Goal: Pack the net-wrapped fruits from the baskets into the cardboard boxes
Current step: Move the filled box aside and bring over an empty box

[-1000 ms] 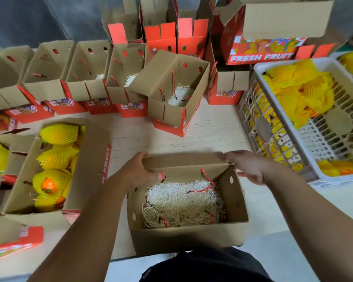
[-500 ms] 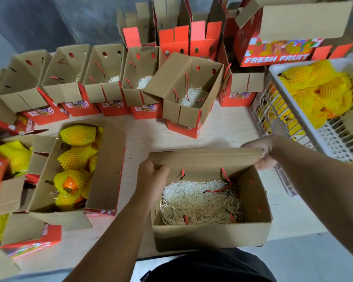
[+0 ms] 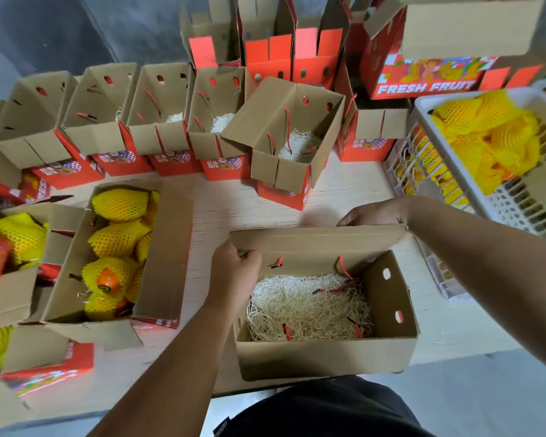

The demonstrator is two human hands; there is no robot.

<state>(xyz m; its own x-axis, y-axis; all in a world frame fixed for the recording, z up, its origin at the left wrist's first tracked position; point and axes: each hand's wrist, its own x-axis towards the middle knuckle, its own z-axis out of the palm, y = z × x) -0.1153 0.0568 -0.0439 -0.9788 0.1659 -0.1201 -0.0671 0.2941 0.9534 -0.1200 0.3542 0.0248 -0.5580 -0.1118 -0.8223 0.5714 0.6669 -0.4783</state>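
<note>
An open cardboard box lined with pale straw stands at the table's front edge. My left hand grips the left end of its far flap. My right hand lies over that flap's right end, its fingers behind the edge. Yellow net-wrapped fruits are heaped in the white plastic basket at the right. A box on the left holds several net-wrapped fruits.
A row of open straw-lined boxes lines the back of the wooden table. One box stands tilted behind the one I hold. Red "FRESH FRUIT" cartons are stacked at the back right. More filled boxes crowd the left edge.
Both hands have stayed on the box's far flap while the flap was pushed outward, away from the straw. My right hand slid from the flap's top to its far side.
</note>
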